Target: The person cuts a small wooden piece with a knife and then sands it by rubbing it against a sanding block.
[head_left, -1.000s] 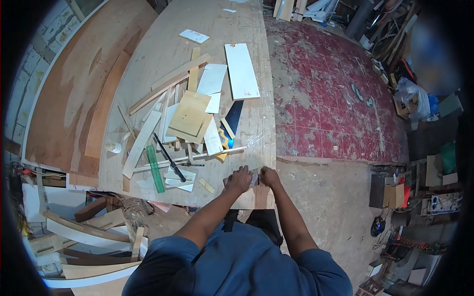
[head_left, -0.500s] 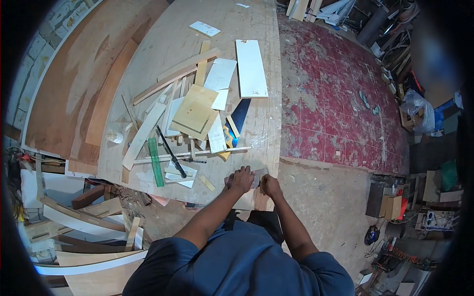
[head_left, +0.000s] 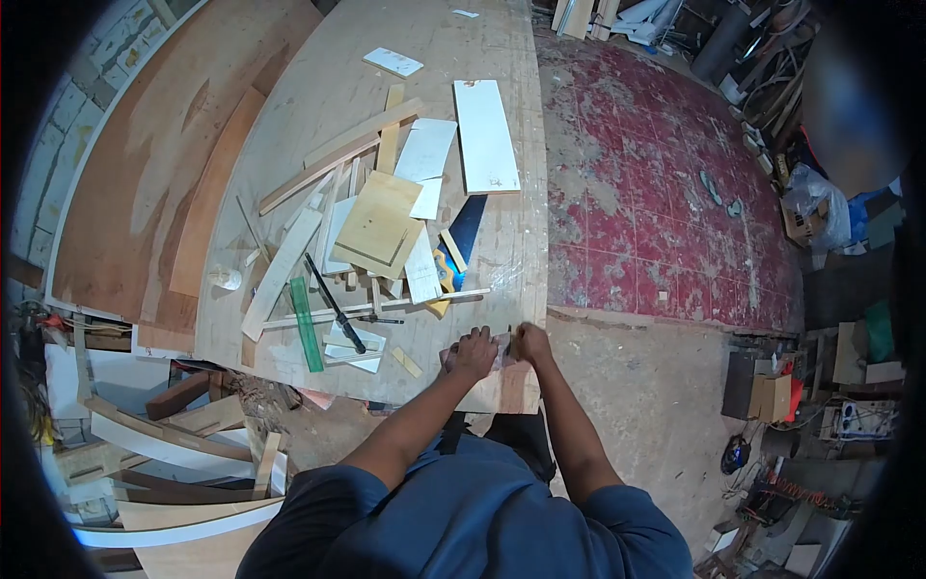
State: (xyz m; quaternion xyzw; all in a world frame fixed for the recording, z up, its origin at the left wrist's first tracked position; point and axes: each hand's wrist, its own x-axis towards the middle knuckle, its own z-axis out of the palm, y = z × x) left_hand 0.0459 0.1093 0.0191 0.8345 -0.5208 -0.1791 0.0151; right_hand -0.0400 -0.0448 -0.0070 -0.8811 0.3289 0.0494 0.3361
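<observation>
My left hand [head_left: 473, 354] presses down on a small flat piece [head_left: 502, 352] near the front right corner of the wooden table [head_left: 439, 381]. Just right of it, my right hand [head_left: 529, 344] is closed with its fingers curled round something too small to make out. Left of my hands lie a short wood strip [head_left: 406, 362], a green ruler [head_left: 306, 324] and a black pen-like tool [head_left: 335, 305]. Beyond them a square plywood piece [head_left: 378, 220] rests on a pile of strips. A saw with a blue blade [head_left: 466, 232] and yellow handle lies partly under the pile.
A white board [head_left: 486, 135] lies farther back on the table. Curved wood pieces [head_left: 174, 449] are stacked at the lower left. Red tiled floor [head_left: 656, 193] stretches to the right, with slippers [head_left: 711, 186] on it. Cardboard boxes [head_left: 771, 396] stand at the far right.
Over the last second the view has shifted slightly. My right hand has moved a little beside the flat piece, while my left hand stays on it.
</observation>
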